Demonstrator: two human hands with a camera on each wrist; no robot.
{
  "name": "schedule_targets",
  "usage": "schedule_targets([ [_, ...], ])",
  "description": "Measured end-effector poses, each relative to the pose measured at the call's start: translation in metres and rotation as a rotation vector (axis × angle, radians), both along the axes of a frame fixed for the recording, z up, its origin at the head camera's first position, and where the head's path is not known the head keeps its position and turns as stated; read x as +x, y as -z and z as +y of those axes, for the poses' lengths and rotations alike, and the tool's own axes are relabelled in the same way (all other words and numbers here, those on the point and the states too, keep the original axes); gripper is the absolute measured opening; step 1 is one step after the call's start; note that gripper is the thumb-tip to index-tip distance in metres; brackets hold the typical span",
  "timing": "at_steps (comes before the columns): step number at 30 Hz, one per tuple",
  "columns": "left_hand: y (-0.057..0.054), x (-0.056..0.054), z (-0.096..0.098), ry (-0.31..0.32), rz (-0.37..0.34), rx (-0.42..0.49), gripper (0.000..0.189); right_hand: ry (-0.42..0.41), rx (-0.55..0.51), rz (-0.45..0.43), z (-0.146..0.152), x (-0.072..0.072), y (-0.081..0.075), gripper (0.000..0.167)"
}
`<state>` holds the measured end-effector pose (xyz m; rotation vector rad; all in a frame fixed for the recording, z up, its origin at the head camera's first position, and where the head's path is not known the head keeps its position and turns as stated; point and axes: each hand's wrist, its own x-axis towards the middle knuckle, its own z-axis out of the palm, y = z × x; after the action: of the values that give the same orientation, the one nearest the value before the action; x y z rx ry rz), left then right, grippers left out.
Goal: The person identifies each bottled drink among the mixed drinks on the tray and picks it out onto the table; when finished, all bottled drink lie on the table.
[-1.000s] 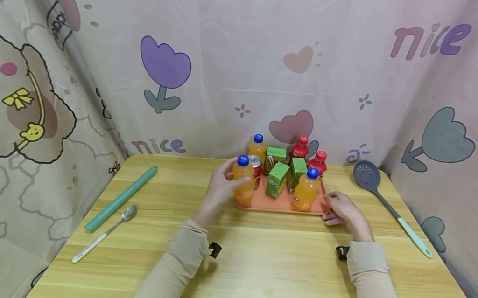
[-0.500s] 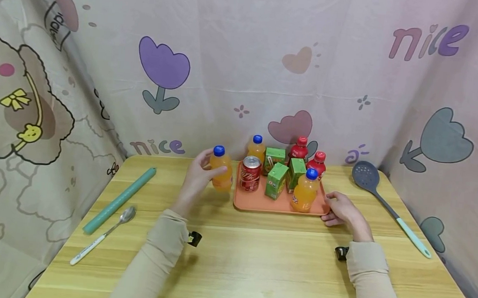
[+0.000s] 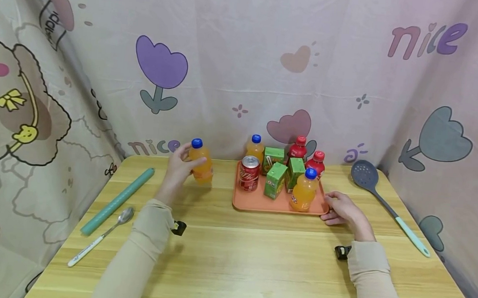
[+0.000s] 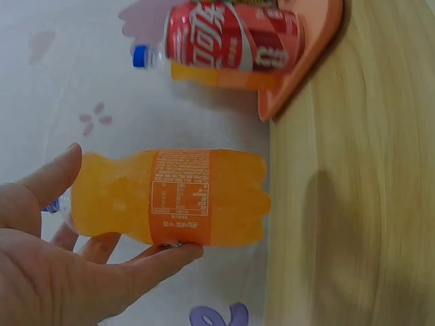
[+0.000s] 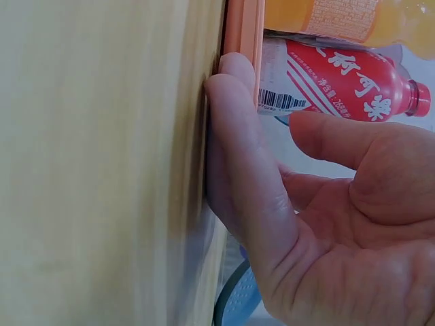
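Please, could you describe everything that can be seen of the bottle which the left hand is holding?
The bottle looks like clear plastic with orange drink inside. It has a blue cap, in place, a narrowed waist, an orange label with pale print too small to read, and a lobed base. It is roughly upright, gripped by the left hand, apart from the tray and left of it in the head view. Whether its base touches the table cannot be told.
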<state>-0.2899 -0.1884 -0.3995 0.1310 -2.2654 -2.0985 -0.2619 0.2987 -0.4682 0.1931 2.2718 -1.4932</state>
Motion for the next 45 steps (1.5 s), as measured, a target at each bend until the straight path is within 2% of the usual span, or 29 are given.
schedule_targets([
  [9, 0.001, -0.015, -0.023, -0.055, 0.003, -0.06, 0.074, 0.013, -0.003, -0.002, -0.003, -0.001, -0.001, 0.055],
  [18, 0.008, -0.038, -0.033, -0.064, -0.005, -0.132, 0.072, 0.019, 0.036, -0.003, -0.007, 0.002, -0.001, 0.056],
  [24, 0.017, -0.054, -0.035, -0.058, 0.004, -0.113, 0.07, 0.044, 0.077, -0.013, -0.01, 0.0, -0.005, 0.049],
  [27, 0.023, -0.06, -0.036, -0.078, 0.006, -0.095, 0.068, 0.045, 0.126, -0.016, -0.013, -0.004, -0.008, 0.043],
  [31, 0.029, -0.065, -0.037, -0.114, -0.007, -0.095, 0.066, 0.032, 0.232, -0.024, -0.015, -0.01, -0.011, 0.033],
  [36, 0.031, -0.067, -0.041, -0.118, -0.014, -0.091, 0.069, 0.017, 0.349, 0.0, -0.021, -0.018, -0.01, 0.022],
  [40, 0.028, -0.066, -0.044, -0.123, -0.025, -0.083, 0.072, 0.005, 0.38, -0.003, -0.023, -0.023, -0.011, 0.017],
  [45, 0.026, -0.066, -0.05, -0.102, -0.045, -0.1, 0.073, 0.021, 0.36, -0.023, -0.024, -0.026, -0.014, 0.015],
])
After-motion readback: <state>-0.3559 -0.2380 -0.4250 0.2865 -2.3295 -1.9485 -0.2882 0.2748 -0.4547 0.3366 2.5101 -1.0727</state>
